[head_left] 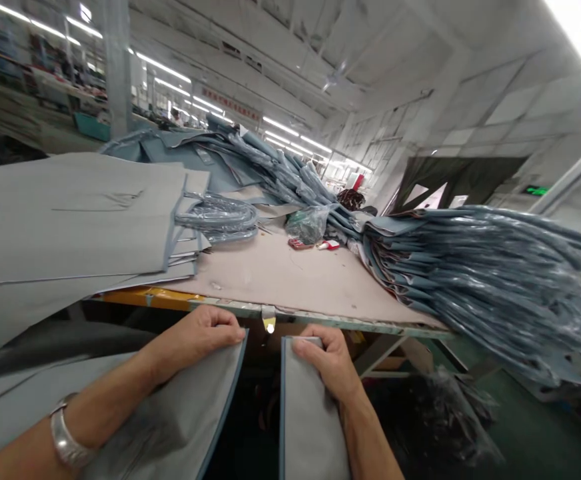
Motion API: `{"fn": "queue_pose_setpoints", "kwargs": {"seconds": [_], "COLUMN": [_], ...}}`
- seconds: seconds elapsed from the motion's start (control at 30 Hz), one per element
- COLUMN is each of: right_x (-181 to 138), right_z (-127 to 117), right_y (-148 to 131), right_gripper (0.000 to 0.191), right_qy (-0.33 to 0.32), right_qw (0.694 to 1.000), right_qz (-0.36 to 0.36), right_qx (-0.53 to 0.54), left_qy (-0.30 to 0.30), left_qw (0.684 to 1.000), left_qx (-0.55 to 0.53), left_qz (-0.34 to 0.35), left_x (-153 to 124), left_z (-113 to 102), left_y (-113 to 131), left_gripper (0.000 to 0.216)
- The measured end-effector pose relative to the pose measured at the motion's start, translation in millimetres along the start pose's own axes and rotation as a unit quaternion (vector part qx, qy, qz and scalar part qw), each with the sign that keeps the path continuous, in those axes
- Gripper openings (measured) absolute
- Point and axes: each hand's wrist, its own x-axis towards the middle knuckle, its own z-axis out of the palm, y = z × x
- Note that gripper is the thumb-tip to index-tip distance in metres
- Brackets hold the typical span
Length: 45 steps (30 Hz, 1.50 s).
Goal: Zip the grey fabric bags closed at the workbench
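Note:
My left hand (198, 337) grips the top corner of a grey fabric panel (180, 427) with blue edging, fingers curled over its edge. My right hand (328, 363) is closed on the top edge of a second, narrower grey panel (305, 420). Both panels hang just below the front edge of the work table (290, 277), with a dark gap between them. A metal watch band sits on my left wrist.
Flat grey panels (70, 220) are stacked on the table's left. A thick heap of blue-edged pieces (480, 280) overhangs the right side, and more lie piled at the back (270, 167). Bagged handles (218, 217), a green plastic bag (308, 223) and small items sit mid-table.

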Motion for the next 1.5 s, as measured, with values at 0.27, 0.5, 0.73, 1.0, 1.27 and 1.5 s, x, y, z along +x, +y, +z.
{"fn": "queue_pose_setpoints", "kwargs": {"seconds": [0.27,0.5,0.73,1.0,1.27,1.5], "right_x": [11,20,26,29,28,29], "right_z": [7,6,3,4,6,6], "right_y": [15,22,24,26,26,25], "right_gripper": [0.036,0.032,0.033,0.032,0.033,0.034], "right_qy": [-0.061,-0.094,-0.094,-0.091,-0.090,-0.082], "right_qw": [0.997,0.993,0.993,0.993,0.994,0.996], "right_qz": [0.026,0.022,0.029,0.028,0.014,0.010], "right_qx": [0.034,0.064,0.066,0.064,0.054,0.039], "left_qy": [-0.067,-0.099,-0.108,-0.104,-0.104,-0.095], "left_qw": [0.995,0.992,0.990,0.990,0.990,0.990], "left_qx": [-0.043,0.022,0.014,0.001,-0.007,-0.022], "left_qz": [-0.057,-0.074,-0.086,-0.094,-0.091,-0.103], "left_x": [12,25,30,31,34,35], "left_z": [8,11,15,13,14,16], "left_y": [12,15,19,16,17,15], "left_gripper": [0.032,0.032,0.030,0.031,0.029,0.027]}}
